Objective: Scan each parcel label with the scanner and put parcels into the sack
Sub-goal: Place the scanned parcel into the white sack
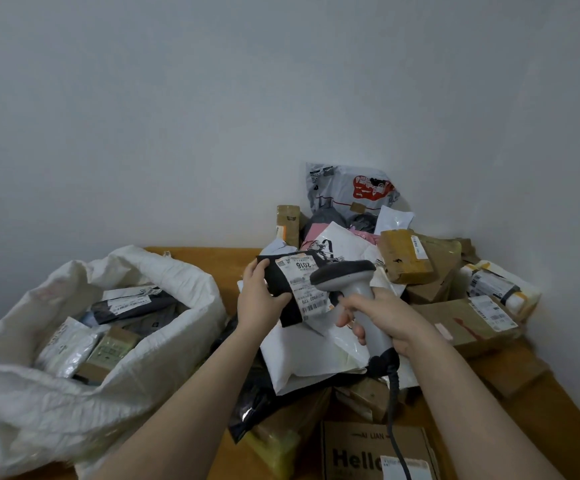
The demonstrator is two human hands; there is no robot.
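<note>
- left hand grips a small black parcel at its left edge, thumb on the front and fingers curled behind; the parcel is held up above the pile of parcels, tilted, with its white label turned toward the camera
- right hand is closed around the grey handle of the scanner; the dark head of the scanner is just beside the label, on its right side, and it covers part of the parcel's right edge; whether it touches the label i cannot tell
- black cable goes down from the bottom of the handle toward the lower edge of the view
- sack is white and woven; it stands open at the left, well apart from the held parcel; several packets lie inside it, dark, grey and brown ones
- the pile lies under and behind both hands on a brown table; a large white bag is directly under the hands; brown boxes are stacked at the right, near the wall; a grey bag with red print leans on the wall at the back
- cardboard box printed with "hello" is at the bottom, near the person; the cable crosses in front of it
</note>
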